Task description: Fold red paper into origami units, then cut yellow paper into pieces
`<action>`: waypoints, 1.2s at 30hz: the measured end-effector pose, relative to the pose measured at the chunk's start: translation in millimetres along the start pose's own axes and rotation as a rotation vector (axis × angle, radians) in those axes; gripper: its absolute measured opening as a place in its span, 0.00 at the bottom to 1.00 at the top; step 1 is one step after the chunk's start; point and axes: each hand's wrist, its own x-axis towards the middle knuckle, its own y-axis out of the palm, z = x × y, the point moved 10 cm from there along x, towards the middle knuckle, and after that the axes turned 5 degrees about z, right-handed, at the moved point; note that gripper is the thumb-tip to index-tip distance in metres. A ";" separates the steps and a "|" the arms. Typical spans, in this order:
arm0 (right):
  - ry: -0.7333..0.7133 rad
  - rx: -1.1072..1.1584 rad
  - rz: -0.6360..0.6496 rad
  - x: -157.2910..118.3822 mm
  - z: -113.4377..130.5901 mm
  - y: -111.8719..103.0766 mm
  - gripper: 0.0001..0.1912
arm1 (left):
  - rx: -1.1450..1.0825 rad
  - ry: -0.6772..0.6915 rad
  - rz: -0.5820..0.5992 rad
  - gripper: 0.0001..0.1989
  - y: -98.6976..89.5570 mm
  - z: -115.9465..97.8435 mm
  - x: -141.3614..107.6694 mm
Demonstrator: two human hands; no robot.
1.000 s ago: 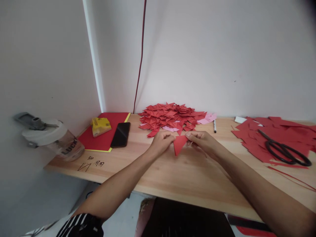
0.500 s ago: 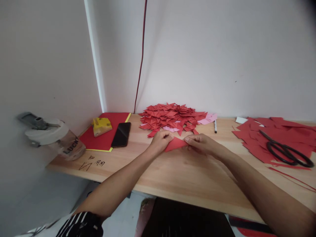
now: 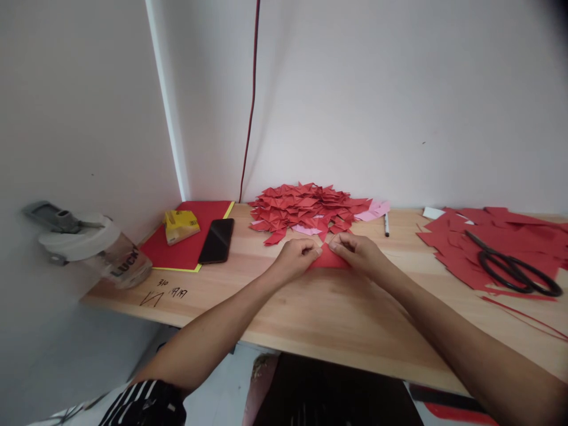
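Note:
A small piece of red paper (image 3: 328,258) is held between my two hands, in front of a heap of folded red paper shapes (image 3: 306,207). My left hand (image 3: 296,258) pinches its left edge, fingers curled. With thumb and fingertips, my right hand (image 3: 357,251) grips its upper right part. Pink paper pieces (image 3: 374,210) show beside and under the heap.
Black scissors (image 3: 515,269) lie on red paper sheets (image 3: 457,242) at the right. A marker (image 3: 386,225) stands out behind my right hand. To the left are a phone (image 3: 216,241), a yellow box (image 3: 181,226) and a bottle (image 3: 102,251).
My hands have come closer together and the red paper has turned and shifted slightly right. My right hand now grips it nearer its top.

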 end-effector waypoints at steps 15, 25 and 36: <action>0.106 0.152 0.131 -1.3 0.8 1.8 0.24 | -0.380 -0.151 0.104 0.18 14.7 9.7 -3.1; 0.148 0.212 0.076 -4.0 4.5 -14.2 0.25 | -0.430 -0.156 0.175 0.17 17.8 4.8 -4.5; -0.010 0.095 0.170 -6.3 27.8 -15.7 0.25 | -0.558 -0.170 0.134 0.18 32.4 -0.4 -6.0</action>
